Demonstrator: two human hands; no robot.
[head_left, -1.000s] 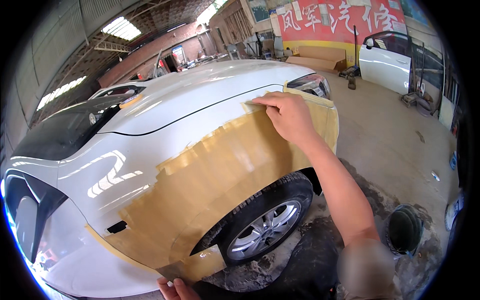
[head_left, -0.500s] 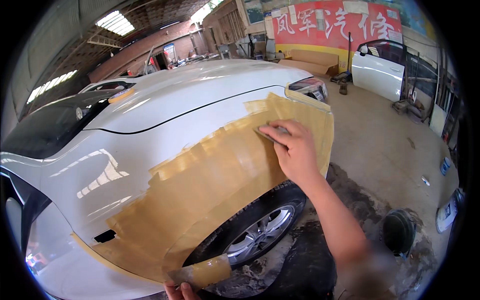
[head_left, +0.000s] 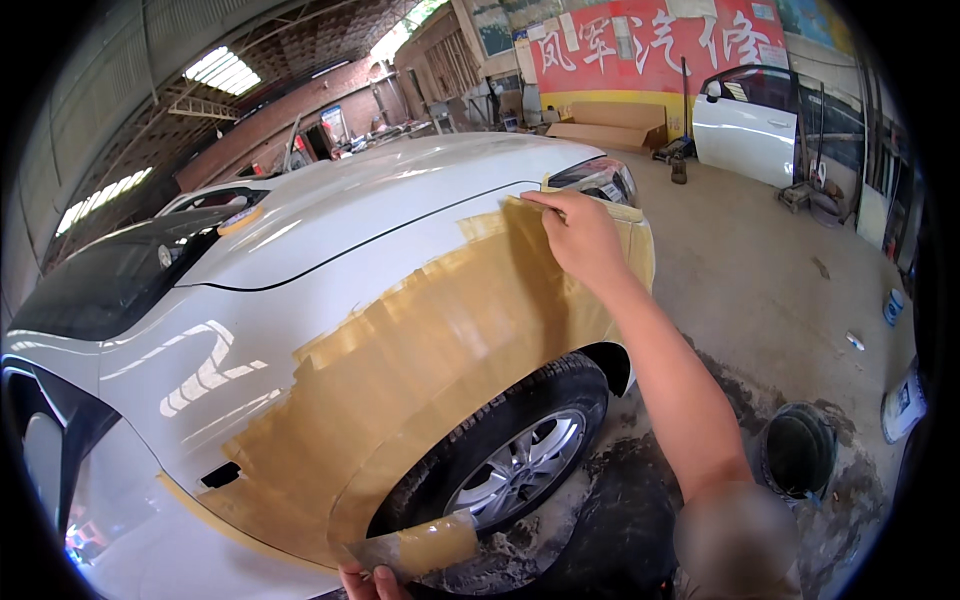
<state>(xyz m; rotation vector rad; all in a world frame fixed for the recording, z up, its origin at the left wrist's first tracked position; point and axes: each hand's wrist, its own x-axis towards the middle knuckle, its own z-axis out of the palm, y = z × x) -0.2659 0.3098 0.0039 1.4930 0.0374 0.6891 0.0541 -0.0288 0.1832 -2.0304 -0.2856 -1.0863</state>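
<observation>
A white car's front fender is coated with tan putty (head_left: 430, 330), ragged along its upper edge and reaching down to the wheel arch. My right hand (head_left: 585, 235) is at the top front of the coat, close to the headlight (head_left: 605, 182). Its fingers are closed on a putty spreader, mostly hidden behind them at this moment. At the bottom, my left hand (head_left: 375, 583) pinches a wide flat putty knife (head_left: 440, 545) with a lump of tan putty on its blade. That blade is in front of the lower tyre. Masking tape (head_left: 235, 540) runs along the door edge.
Below the coat is the front wheel (head_left: 520, 470). A dark bucket (head_left: 798, 455) and a white tub (head_left: 903, 408) stand on the floor at right. A loose white car door (head_left: 745, 135) leans at the back near a cardboard box (head_left: 610, 130). A tape roll (head_left: 240, 220) lies by the windscreen.
My right hand has moved up and slightly left, to the upper edge of the coat near the headlight. My left hand still holds the loaded putty knife low by the wheel. The view has shifted slightly.
</observation>
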